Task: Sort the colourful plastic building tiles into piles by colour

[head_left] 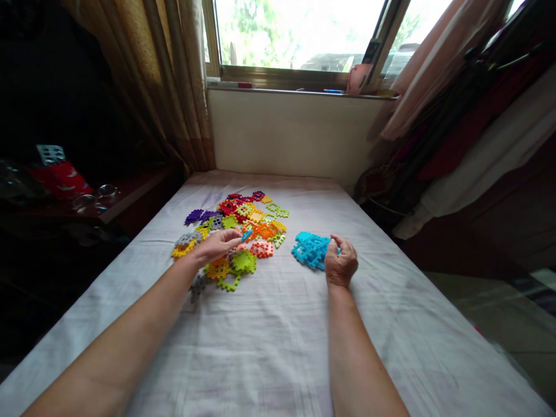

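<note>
In the head view, a small blue piece (247, 236) is held by the fingertips of the left hand (221, 243), and the grip is narrow, pinched on that piece. The piece is held over a big, messy pile of many colors (256, 216), near its front side. In that pile, red, yellow, orange, green, gray and purple shapes with bumpy edges can be seen. A green piece (244, 262) is seen near the front of the pile, just beside a yellow piece (218, 268). A purple piece (193, 216) is seen at the far left side. The blue pile (309, 250) is set apart, to the right of the big one. Its right side is touched or partly hidden by the right hand (341, 262). The fingers of that hand are curled in, but it cannot be told if a piece is held in its grip. Both piles are spread on a white sheet (252, 347). Behind it, a pale wall (286, 130) is seen under a bright window (295, 35). A gold curtain (174, 87) is hung on the left, and clothes (473, 139) are hung on the right.
</note>
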`<state>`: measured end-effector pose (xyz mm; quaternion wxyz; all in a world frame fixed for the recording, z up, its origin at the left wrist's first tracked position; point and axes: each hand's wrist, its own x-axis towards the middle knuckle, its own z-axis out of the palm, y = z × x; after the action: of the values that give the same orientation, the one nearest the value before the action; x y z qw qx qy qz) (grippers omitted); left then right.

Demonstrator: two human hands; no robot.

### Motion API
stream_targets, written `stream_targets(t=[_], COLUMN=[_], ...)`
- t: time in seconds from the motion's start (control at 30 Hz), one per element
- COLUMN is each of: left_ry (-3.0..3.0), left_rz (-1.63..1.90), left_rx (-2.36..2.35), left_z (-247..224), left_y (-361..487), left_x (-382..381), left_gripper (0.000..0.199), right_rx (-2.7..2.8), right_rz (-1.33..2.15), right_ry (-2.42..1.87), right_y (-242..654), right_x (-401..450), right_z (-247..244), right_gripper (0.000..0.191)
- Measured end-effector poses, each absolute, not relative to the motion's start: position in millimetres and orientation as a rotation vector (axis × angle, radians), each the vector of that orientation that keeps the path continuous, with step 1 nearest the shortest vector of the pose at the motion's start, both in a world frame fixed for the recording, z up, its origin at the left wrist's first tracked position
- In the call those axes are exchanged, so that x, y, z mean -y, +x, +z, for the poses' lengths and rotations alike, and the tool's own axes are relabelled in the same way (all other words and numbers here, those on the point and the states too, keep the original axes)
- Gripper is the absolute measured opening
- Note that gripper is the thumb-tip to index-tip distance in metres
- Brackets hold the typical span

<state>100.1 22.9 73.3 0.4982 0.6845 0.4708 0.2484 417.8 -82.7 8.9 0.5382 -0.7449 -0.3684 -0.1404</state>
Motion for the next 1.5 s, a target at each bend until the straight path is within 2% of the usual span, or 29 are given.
stream_targets(t=[0.23, 0.47, 0.7, 0.8, 0.9, 0.97, 1.07, 1.17, 1.27, 1.37, 1.5], left_ry=[1.464, 1.207, 1.493, 1.864, 2.270, 2.434, 2.536, 2.560, 2.612, 2.720, 2.863], left_rz=[0.722, 0.674, 0.707, 0.699, 0.733, 0.732, 0.713, 0.758, 0.756, 0.605, 0.340], left_rx=[-1.104, -1.067, -1.116, -1.115, -1.005, -0.938, -0.899, -0.877, -0.908, -0.967, -1.082], left_z=[79, 88, 81, 77, 71, 66, 58, 51, 46, 45, 47], left_y=[90, 90, 97, 116, 143, 161, 181, 190, 193, 200, 221], left_x=[-27, -21, -17, -4, 15, 26, 36, 36, 27, 17, 8], left_gripper=[0.050, 0.042, 0.042, 0.030, 0.014, 0.011, 0.011, 0.022, 0.041, 0.040, 0.040], right_rx=[0.902, 0.916, 0.938, 0.993, 1.090, 1.142, 1.155, 1.089, 0.867, 0.643, 0.608], right_rz=[-0.270, -0.270, -0.220, -0.014, 0.362, 0.572, 0.708, 0.654, 0.399, 0.166, 0.041], right_ry=[-1.782, -1.763, -1.726, -1.650, -1.508, -1.388, -1.270, -1.302, -1.469, -1.671, -1.983], right_y=[412, 406, 400, 389, 371, 359, 350, 363, 398, 432, 447], right_x=[82, 80, 81, 84, 87, 89, 89, 89, 93, 99, 100], right_z=[5, 11, 19, 28, 38, 43, 44, 43, 38, 30, 16], right_gripper=[0.035, 0.036, 0.035, 0.041, 0.047, 0.046, 0.041, 0.039, 0.047, 0.051, 0.041])
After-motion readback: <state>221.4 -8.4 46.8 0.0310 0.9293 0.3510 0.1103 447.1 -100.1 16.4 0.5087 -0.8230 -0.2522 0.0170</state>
